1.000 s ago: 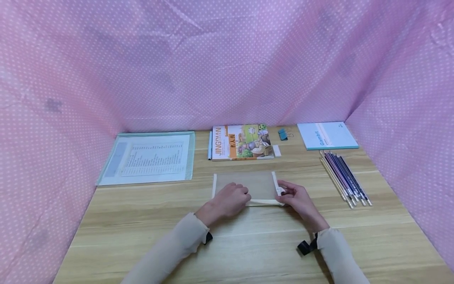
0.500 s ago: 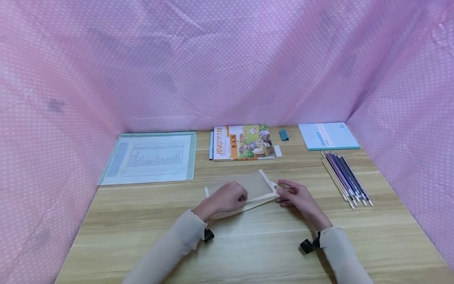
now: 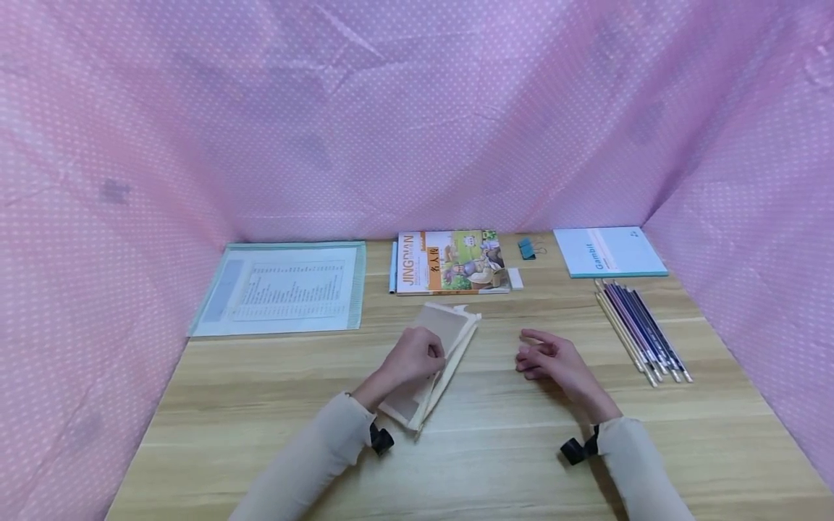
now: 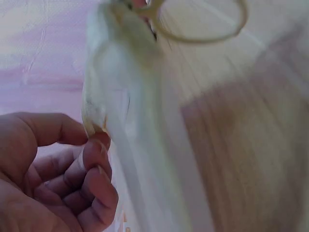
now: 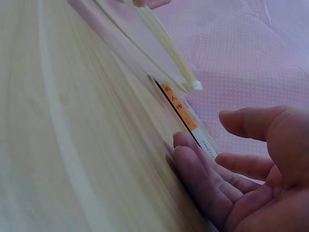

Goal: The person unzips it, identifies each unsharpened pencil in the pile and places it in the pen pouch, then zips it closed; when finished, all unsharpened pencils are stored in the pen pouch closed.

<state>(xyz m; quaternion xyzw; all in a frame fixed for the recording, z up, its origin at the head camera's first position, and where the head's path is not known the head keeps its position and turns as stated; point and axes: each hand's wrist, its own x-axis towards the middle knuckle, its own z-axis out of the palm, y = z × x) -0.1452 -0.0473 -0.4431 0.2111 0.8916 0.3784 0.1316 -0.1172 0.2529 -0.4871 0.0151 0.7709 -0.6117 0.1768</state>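
Observation:
My left hand pinches the edge of a flat see-through mesh pouch with cream edging. The pouch slants over the middle of the table, one end toward the back right. In the left wrist view the thumb and fingers of the left hand grip the cream edge of the pouch, and a thin cream loop hangs out at the top. My right hand is held to the right, apart from the pouch, fingers loosely bent. Nothing lies between those fingers in the right wrist view.
Along the back stand a papered green-edged folder, a magazine with a white block beside it, a teal binder clip and a light-blue notebook. Several pencils lie at the right. Pink dotted cloth surrounds the table.
The pouch has swung from lying crosswise to a steep slant, in the left hand's grip. My right hand has let go of its right corner and now stands apart from it.

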